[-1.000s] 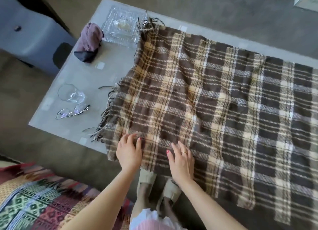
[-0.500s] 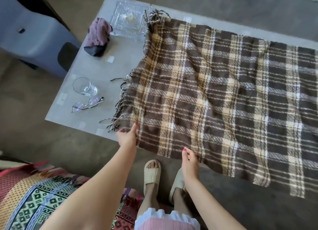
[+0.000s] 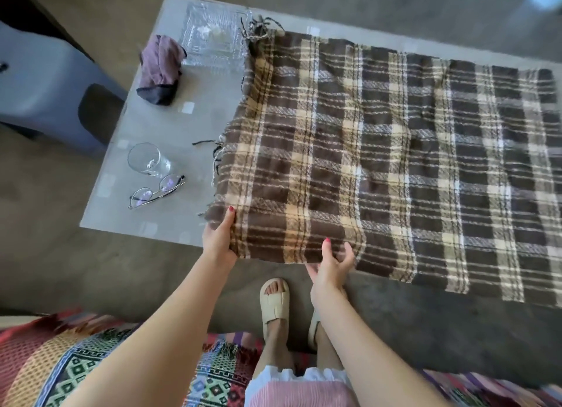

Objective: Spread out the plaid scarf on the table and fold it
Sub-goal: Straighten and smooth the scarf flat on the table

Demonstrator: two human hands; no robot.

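Observation:
The brown, cream and white plaid scarf [image 3: 380, 151] lies spread across the grey table [image 3: 121, 212], its near edge hanging over the front rim. My left hand [image 3: 218, 239] grips the scarf's near-left corner, thumb on top, fingers tucked under the cloth. My right hand [image 3: 331, 265] holds the near edge a little to the right, thumb on top and fingers curled under the hem. Fringe sticks out along the scarf's left end and at its far-left corner.
On the table's bare left part are a drinking glass [image 3: 148, 160], a pair of eyeglasses [image 3: 155, 191], a bunched purple cloth [image 3: 161, 69] and a clear glass tray [image 3: 213, 38]. A grey chair [image 3: 45, 81] stands at the left. A patterned throw [image 3: 70, 367] lies near my legs.
Both hands slid from lying flat on the scarf back to its near edge and took hold of it. The hanging front edge has been lifted closer to the table rim.

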